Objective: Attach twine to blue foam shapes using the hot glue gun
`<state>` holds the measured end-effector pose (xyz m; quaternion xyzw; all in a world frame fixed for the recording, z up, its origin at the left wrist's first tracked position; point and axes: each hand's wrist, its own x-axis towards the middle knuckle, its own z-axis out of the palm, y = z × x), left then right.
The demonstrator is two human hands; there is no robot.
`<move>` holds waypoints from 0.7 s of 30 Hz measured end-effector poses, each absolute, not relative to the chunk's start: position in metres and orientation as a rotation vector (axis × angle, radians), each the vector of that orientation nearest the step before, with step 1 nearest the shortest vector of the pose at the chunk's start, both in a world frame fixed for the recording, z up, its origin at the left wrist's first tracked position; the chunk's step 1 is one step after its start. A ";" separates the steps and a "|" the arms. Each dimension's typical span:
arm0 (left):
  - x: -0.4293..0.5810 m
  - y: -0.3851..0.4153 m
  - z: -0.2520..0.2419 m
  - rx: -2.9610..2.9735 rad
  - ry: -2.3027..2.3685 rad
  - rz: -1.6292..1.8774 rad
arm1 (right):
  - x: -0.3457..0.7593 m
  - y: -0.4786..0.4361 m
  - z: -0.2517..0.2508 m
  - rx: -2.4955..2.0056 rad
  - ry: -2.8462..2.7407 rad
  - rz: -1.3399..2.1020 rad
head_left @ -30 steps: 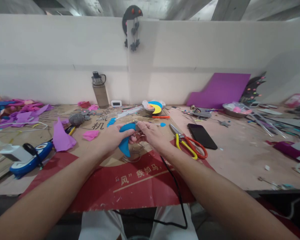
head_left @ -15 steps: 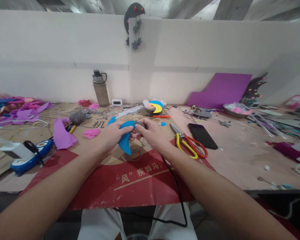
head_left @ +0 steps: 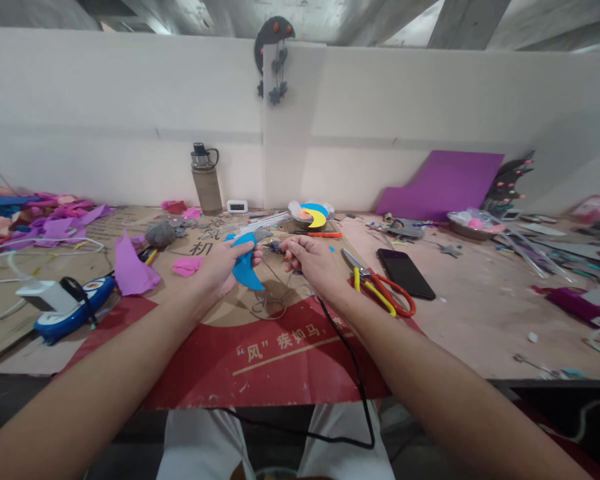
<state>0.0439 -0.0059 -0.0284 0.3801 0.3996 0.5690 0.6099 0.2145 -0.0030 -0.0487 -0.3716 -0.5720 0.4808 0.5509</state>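
My left hand [head_left: 219,268] is closed on a blue crescent-shaped felt piece [head_left: 246,269], held just above the cardboard mat [head_left: 280,360]. My right hand [head_left: 314,264] is a little to its right, fingers pinched on a small dark item [head_left: 275,247] that I cannot make out. A thin clear thread [head_left: 273,303] loops down onto the mat between and below the hands.
Yellow-and-red scissors [head_left: 380,291] and a black phone [head_left: 405,272] lie right of my right hand. A water bottle [head_left: 206,179], a bowl of felt pieces [head_left: 310,213] and a purple sheet [head_left: 440,181] stand at the back. Purple scraps [head_left: 133,270] and a blue gadget [head_left: 73,308] sit left. A black cable [head_left: 353,373] runs off the front edge.
My hands have drawn apart: the right hand has pulled away to the right of the blue piece, and the left hand has turned the piece and raised it slightly.
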 end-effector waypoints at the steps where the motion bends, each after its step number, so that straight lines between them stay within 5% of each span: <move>1: 0.044 -0.006 -0.029 0.904 0.919 1.326 | 0.214 -0.004 -0.048 -0.896 -1.365 1.139; 14: 0.044 -0.022 -0.038 1.756 1.218 1.433 | 0.201 -0.011 -0.041 -0.937 -1.403 1.074; 21: 0.051 -0.014 -0.037 1.183 0.881 1.404 | 0.197 -0.011 -0.043 -0.837 -1.413 1.147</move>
